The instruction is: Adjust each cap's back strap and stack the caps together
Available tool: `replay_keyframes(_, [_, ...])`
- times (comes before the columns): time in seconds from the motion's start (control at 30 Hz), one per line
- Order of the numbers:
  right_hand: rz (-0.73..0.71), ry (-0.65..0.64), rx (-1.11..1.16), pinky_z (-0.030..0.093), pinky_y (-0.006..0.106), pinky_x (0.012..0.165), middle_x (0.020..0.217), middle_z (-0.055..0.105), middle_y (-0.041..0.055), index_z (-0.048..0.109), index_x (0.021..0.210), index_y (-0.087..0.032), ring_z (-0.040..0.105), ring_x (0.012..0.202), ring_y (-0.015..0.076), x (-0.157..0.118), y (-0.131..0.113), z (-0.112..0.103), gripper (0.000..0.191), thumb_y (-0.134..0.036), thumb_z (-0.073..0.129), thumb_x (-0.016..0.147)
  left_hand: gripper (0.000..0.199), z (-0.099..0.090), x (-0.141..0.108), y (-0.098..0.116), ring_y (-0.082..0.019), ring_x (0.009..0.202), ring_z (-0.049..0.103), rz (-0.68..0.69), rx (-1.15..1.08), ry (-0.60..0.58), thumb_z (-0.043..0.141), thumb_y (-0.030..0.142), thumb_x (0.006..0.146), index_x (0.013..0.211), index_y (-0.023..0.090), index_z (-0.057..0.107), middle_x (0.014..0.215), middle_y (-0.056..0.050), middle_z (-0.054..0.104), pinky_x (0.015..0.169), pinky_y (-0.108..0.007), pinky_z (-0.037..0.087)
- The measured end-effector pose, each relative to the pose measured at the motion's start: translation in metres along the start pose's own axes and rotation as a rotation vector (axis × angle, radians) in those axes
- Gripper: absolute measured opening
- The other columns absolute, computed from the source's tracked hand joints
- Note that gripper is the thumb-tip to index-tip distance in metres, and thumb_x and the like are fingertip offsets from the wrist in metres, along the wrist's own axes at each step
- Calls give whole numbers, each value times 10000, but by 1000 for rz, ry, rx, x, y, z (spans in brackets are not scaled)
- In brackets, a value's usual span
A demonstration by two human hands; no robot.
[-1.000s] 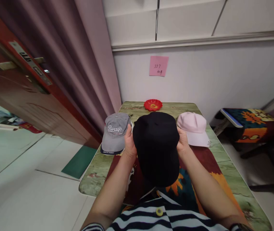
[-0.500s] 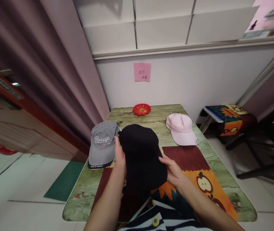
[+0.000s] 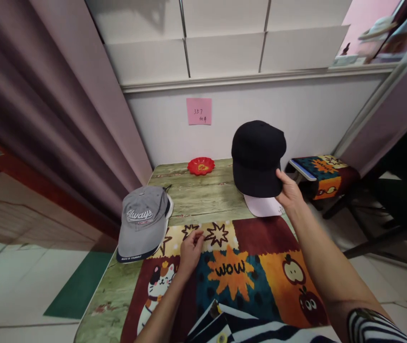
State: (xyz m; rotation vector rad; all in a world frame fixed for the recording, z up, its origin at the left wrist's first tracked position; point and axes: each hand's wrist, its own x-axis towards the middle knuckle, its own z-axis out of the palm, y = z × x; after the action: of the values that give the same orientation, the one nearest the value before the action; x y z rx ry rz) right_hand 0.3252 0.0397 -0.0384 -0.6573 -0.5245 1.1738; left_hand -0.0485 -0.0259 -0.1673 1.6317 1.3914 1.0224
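Observation:
A black cap [image 3: 258, 155] is held up over the pink cap [image 3: 263, 206], whose brim shows below it. My right hand [image 3: 289, 190] grips the black cap at the right side of its brim, thumb on top. Above the patterned cloth [image 3: 232, 274], my left hand [image 3: 192, 245] has its fingers loosely bent and apart, holding nothing. The grey cap [image 3: 144, 221], marked "Always", lies on the table's left side, over a pale cap edge.
A red scalloped dish [image 3: 201, 166] sits at the back of the wood-patterned table [image 3: 203, 193]. The wall behind bears a pink note [image 3: 199, 111]. A small cloth-covered stool [image 3: 326, 174] and dark chair legs stand at the right.
The black cap has moved up and right, from between both hands to over the pink cap. My left hand has let go and is lower over the cloth. The view has shifted slightly right.

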Motion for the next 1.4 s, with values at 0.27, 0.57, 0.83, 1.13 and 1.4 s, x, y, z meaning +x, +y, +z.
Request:
replay_keyframes(0.27, [82,405,-38,646,361,822,742,777,17,701,900,-180,745,645,179,14,34,-100,92,-143,730,821,273,2,0,-2,-237,867,727,20,17,13,581,422,883,1002,199,684,943,-79,766,801,-366,556])
replay_keyframes(0.57, [-76,327,16,605,403,929,983,796,38,693,1106,-195,753,915,205,59,4,-85,276,-236,735,836,280,0,-2,5,-247,883,728,-2,2,13,593,440,872,993,208,692,957,-85,767,796,-361,561])
replay_keyframes(0.83, [18,635,-531,628,398,729,685,731,18,698,910,-176,709,694,215,27,45,-120,338,-263,861,627,278,1,-2,7,-250,856,725,-19,-23,23,612,443,856,984,212,699,935,-83,771,789,-367,557])
replay_keyframes(1.13, [-12,750,-1073,454,546,1026,1051,733,176,708,933,-134,621,1145,393,18,48,-128,385,-388,785,654,281,1,-2,4,-241,849,725,-7,5,9,596,431,877,1015,205,691,944,-78,767,809,-369,557])
replay_keyframes(1.4, [-214,438,-1734,285,521,1151,1495,448,263,383,1474,-80,384,1413,394,6,66,-86,1031,-733,641,719,260,0,-3,7,-243,852,720,-9,1,9,597,424,873,996,212,685,946,-75,765,814,-368,551])
